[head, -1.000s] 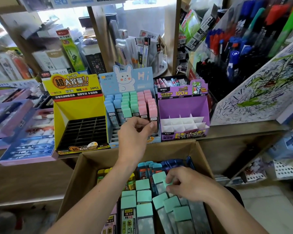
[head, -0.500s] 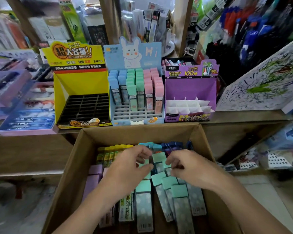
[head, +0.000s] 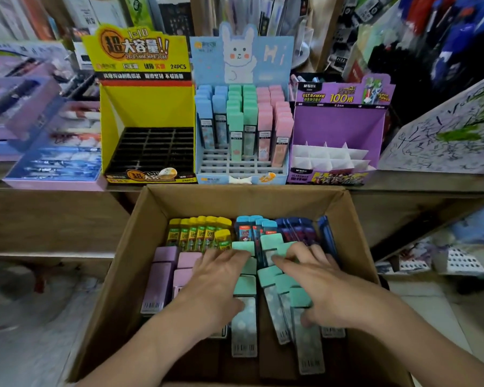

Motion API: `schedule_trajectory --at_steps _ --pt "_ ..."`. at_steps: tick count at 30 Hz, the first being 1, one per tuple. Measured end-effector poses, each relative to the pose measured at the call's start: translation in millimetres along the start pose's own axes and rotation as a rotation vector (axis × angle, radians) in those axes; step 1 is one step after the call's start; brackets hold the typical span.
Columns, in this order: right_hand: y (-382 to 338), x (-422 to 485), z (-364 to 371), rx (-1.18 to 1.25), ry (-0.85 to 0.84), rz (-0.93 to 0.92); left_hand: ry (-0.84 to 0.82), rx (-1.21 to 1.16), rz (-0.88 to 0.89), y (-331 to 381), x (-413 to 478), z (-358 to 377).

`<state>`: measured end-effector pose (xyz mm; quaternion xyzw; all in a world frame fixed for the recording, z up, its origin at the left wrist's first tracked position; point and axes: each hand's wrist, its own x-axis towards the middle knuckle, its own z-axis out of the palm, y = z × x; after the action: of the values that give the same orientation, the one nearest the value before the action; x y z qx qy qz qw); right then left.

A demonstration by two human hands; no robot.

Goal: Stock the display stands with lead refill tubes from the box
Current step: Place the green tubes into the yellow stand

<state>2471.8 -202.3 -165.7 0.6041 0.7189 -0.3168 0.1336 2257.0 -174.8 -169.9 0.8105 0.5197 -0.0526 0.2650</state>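
Down in the cardboard box [head: 115, 275] with both hands. Left hand [head: 218, 277]: palm down, fingers straight and spread, resting on the mint-capped tubes [head: 245, 319], gripping nothing. Right hand [head: 316, 286]: the same, fingers wide and flat over the mint caps just to the right, thumb low on a clear tube body.

One second ago up at the blue rabbit stand [head: 241, 60] with the left hand, at a pink tube. Half a second ago already in the box, but with fingers curled. Now flat, and lower on the pile.

About the tubes: long and flat, with a coloured cap at the far end, a clear dotted body, and a barcode at the near end. Packed in groups in the box: purple tubes [head: 162, 280] at the left, yellow tubes [head: 199, 233] at the far left, blue-capped tubes [head: 252, 227] at the far middle, dark blue tubes [head: 299, 230] at the far right.

Farther, on the shelf just behind the box: a yellow stand [head: 146, 107] with a black grid at the left, the rabbit stand in the middle with blue, mint and pink tubes [head: 274, 127] upright in rows, and a purple stand [head: 338, 127] with white dividers at the right.
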Motion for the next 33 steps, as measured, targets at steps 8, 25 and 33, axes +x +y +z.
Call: schedule_trajectory --at_steps 8,25,33 --pt "-1.2 -5.0 2.7 0.042 0.03 -0.056 -0.04 0.174 0.04 0.1 -3.7 4.5" --pt "4.1 -15.2 -6.6 0.445 -0.146 -0.077 -0.199 -0.39 -0.007 -3.1 -19.8 -2.5" --pt "7.2 -12.9 -11.2 0.663 -0.095 -0.08 -0.132 -0.603 -0.119 -10.6 -19.2 -8.3"
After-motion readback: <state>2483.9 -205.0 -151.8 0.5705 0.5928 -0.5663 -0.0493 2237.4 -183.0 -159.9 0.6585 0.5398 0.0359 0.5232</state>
